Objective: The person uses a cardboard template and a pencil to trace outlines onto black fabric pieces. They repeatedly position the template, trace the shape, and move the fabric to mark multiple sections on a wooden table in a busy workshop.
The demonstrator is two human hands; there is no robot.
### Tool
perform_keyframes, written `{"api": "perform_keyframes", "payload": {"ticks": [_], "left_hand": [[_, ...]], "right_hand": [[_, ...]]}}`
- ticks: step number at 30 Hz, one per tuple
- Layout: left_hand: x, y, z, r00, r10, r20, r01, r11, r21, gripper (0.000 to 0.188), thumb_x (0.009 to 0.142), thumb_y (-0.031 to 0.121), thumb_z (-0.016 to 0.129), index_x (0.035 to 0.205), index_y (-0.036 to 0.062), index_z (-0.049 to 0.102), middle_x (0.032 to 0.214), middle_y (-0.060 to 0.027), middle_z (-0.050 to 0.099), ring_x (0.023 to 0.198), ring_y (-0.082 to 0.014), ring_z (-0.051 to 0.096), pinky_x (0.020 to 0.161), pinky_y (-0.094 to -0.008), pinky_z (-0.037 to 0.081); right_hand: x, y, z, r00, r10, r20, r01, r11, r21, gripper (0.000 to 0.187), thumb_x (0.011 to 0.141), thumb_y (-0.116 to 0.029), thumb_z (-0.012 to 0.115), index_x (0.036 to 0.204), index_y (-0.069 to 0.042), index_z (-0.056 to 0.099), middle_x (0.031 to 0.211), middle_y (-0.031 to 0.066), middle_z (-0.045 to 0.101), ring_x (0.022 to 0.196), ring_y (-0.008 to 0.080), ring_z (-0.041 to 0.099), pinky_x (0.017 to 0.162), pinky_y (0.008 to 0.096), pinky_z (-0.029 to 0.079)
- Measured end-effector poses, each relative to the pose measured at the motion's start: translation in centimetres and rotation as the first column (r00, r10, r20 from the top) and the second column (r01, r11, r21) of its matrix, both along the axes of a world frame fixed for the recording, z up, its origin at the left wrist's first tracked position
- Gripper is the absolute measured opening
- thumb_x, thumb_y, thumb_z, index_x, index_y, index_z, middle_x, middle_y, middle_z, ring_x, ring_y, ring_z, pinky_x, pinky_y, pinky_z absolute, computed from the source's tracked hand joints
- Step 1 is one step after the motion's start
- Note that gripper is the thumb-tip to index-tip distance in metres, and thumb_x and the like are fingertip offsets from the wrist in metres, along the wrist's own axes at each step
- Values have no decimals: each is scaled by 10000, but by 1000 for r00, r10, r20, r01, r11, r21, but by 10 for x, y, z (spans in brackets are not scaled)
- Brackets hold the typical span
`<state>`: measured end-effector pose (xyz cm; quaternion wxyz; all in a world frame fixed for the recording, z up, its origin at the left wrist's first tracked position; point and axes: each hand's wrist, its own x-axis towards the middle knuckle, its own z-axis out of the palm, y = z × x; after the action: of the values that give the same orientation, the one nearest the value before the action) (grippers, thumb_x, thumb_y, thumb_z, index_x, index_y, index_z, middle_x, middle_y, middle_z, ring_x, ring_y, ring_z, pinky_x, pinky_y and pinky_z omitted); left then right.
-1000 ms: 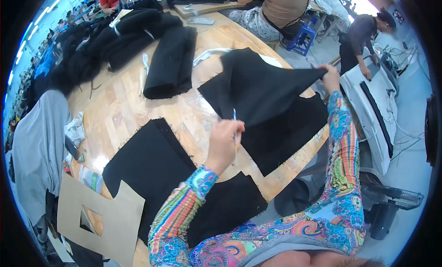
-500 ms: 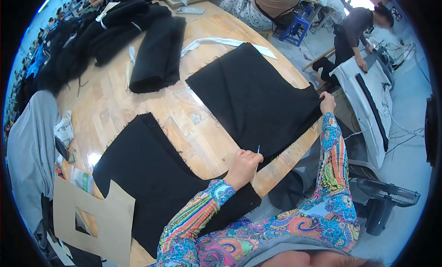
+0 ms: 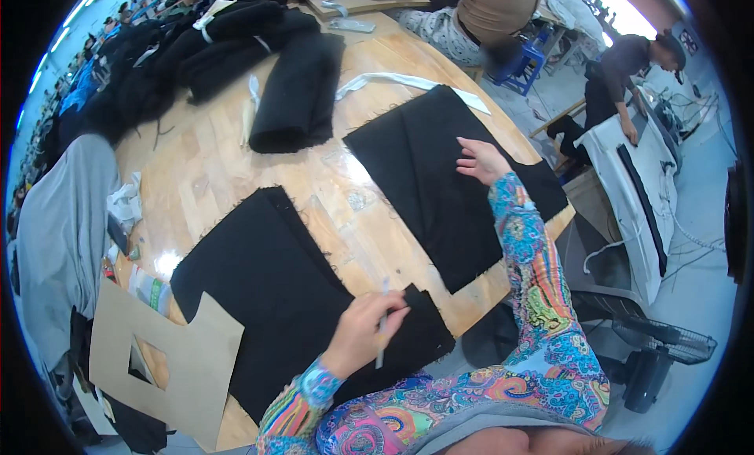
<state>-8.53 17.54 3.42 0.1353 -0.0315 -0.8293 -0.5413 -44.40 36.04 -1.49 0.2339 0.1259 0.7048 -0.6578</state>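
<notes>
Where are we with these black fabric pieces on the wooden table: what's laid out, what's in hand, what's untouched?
Laid out: two black fabric panels lie flat, the far panel under the right hand, the near panel under the left hand. In hand: the left hand grips a thin white marking stick. Seemingly untouched: the cardboard template lies beside the near panel, and a folded black stack waits farther back.

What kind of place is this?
Probably a garment workshop: black fabric pieces lie on a big wooden table, a cardboard pattern sits at its edge, and other people work nearby.
</notes>
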Motion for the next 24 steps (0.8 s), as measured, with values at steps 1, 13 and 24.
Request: {"api": "perform_keyframes", "payload": {"ticks": [1,13,24], "left_hand": [[18,-14,5,996,92,21,-92,996,-1,123,795,40,703,894,44,630,945,-106,680,841,-265,656,747,-340,520],[212,-94,-1,439,854,281,-899,419,130,55,892,49,623,912,-1,612,890,-63,656,789,-107,611,733,-228,484],[331,-179,-59,-42,989,-138,-943,-85,-322,323,875,145,662,1112,-22,519,1125,-169,587,1072,-278,550,935,-377,410]], "right_hand": [[0,-21,-3,1000,-9,8,9,1000,13,591,799,-289,751,1254,-22,486,1116,111,533,867,209,571,786,364,519],[6,-152,-30,722,491,-487,-296,856,424,478,800,-174,709,1223,12,584,1069,140,672,934,183,639,832,303,497],[156,-211,14,281,792,-542,-757,530,383,322,877,-141,657,1168,-11,614,1013,89,666,898,136,622,808,271,501]]}}
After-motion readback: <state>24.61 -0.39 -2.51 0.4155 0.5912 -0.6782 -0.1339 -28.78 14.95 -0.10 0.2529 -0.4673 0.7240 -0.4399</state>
